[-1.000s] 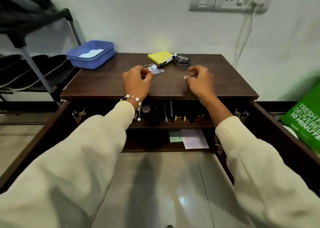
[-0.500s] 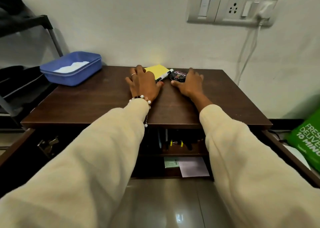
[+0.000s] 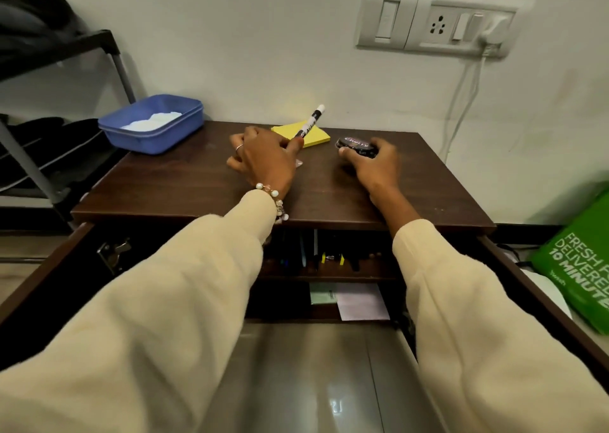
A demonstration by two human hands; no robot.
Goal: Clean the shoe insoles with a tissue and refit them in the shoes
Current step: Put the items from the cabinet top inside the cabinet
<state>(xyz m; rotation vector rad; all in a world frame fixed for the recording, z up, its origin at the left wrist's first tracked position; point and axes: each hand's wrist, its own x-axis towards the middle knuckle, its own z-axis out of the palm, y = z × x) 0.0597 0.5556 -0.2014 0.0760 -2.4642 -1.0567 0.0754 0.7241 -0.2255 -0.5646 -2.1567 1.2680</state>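
My left hand [image 3: 263,157] grips a black-and-white marker [image 3: 311,123], its cap end raised over a yellow sticky-note pad [image 3: 313,136] on the dark wooden table [image 3: 197,182]. A small clear scrap shows at the hand's right edge. My right hand [image 3: 372,162] curls its fingers round a black round polish tin [image 3: 354,143] on the table. A blue plastic tub [image 3: 155,126] holding white tissue [image 3: 151,121] stands at the table's back left corner. Dark shoes [image 3: 36,129] lie on the rack to the left. No insole is visible.
A metal shoe rack [image 3: 23,156] stands left of the table. Below the tabletop, open cabinet doors flank shelves with pens and papers [image 3: 349,297]. A green bag [image 3: 580,268] sits at the right. A wall socket [image 3: 438,24] with a plugged cable hangs above.
My left hand has lifted the marker off the yellow pad. My right hand has closed round the polish tin. The camera has moved slightly closer to the table.
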